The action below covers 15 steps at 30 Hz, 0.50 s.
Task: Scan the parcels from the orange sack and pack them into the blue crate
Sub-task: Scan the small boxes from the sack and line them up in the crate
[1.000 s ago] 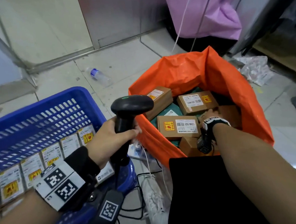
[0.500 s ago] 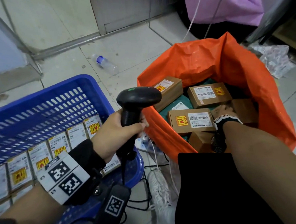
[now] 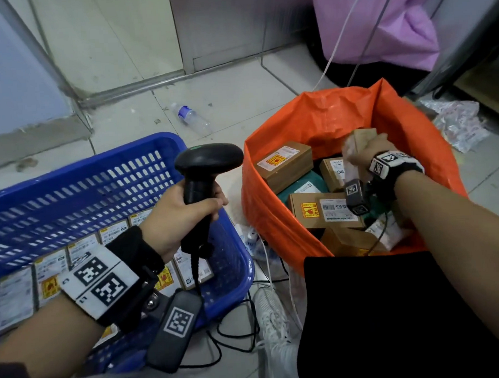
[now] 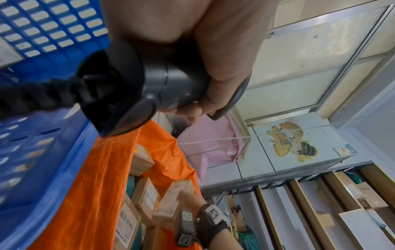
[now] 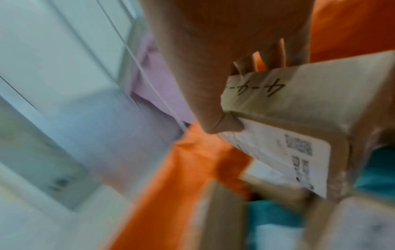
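Observation:
My left hand (image 3: 183, 218) grips the handle of a black barcode scanner (image 3: 208, 162) upright between the blue crate (image 3: 119, 155) and the orange sack (image 3: 319, 118). Over the sack, my right hand (image 3: 370, 150) holds a small brown parcel (image 3: 358, 138), thumb on its white label (image 5: 284, 154) and fingers behind it. The picture of it is blurred. Several brown boxes with labels (image 3: 284, 165) lie in the sack. A row of labelled parcels (image 3: 44, 274) stands on edge in the crate. The scanner's base (image 4: 136, 89) and cable fill the left wrist view.
A plastic water bottle (image 3: 192, 119) lies on the tiled floor beyond the crate. Black cables (image 3: 238, 331) and a white shoe (image 3: 274, 317) are between crate and sack. A pink bag (image 3: 378, 26) and crumpled plastic (image 3: 458, 120) sit behind the sack. My dark-clad leg (image 3: 379, 320) is at the lower right.
My right hand was down among the boxes in the sack; now it has risen with a small parcel in its grip. The left hand keeps the scanner in about the same place.

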{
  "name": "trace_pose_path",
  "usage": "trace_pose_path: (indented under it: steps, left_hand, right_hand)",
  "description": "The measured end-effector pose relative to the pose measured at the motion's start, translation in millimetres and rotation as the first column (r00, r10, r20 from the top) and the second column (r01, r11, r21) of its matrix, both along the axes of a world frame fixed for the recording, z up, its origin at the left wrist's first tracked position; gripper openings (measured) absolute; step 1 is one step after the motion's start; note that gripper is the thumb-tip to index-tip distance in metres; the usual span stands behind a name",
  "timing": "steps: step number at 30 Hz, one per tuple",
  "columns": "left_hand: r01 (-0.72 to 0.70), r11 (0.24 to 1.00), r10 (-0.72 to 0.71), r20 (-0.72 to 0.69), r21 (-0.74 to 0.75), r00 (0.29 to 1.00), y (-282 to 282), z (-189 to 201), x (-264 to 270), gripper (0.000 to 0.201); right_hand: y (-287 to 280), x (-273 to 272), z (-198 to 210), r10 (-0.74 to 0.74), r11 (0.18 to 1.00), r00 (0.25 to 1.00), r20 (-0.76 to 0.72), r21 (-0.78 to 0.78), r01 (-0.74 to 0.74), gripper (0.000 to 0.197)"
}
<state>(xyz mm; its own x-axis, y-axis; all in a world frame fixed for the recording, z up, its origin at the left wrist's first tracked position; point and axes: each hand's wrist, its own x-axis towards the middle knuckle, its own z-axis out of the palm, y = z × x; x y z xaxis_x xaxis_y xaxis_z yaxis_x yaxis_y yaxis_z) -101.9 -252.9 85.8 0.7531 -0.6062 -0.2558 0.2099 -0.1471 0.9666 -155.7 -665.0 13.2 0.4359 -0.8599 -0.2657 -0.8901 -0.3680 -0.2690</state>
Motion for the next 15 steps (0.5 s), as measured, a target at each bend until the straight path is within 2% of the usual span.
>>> trace_pose_path:
  steps: [1, 2, 4, 5, 9, 13, 15]
  left_hand:
    - [-0.011, 1.0, 0.011, 0.005, -0.004, 1.0, 3, 3, 0, 0.026]
    - [-0.024, 1.0, 0.024, 0.011, -0.007, 1.0, 7, 6, 0, 0.025]
    - [-0.057, 0.998, 0.058, 0.024, -0.018, 0.998, 14, 14, -1, 0.021]
    - [-0.071, 0.997, 0.072, 0.033, -0.027, 0.997, 18, 18, -1, 0.019]
    - [-0.108, 0.993, 0.111, 0.079, -0.042, 0.991, 38, 35, -4, 0.016]
    - [-0.149, 0.987, 0.156, 0.122, -0.06, 0.98, 69, 48, -12, 0.016]
    - [-0.18, 0.983, 0.185, 0.157, -0.042, 0.97, 90, 53, -17, 0.016]
  right_hand:
    - [12, 10, 16, 0.027, 0.997, 0.995, 0.097, 0.07, -0.034, 0.089]
    - [25, 19, 30, 0.067, 0.986, 0.976, 0.205, 0.136, -0.097, 0.074]
    - [59, 34, 50, 0.12, 0.935, 0.909, 0.399, 0.262, -0.239, 0.04]
    - [78, 39, 60, 0.136, 0.894, 0.877, 0.461, 0.324, -0.309, 0.033]
    - [147, 49, 78, 0.111, 0.693, 0.811, 0.575, 0.539, -0.478, 0.043]
    - [208, 51, 78, 0.029, 0.52, 0.776, 0.63, 0.654, -0.549, 0.049]
    - [231, 52, 74, 0.018, 0.429, 0.777, 0.629, 0.697, -0.574, 0.044]
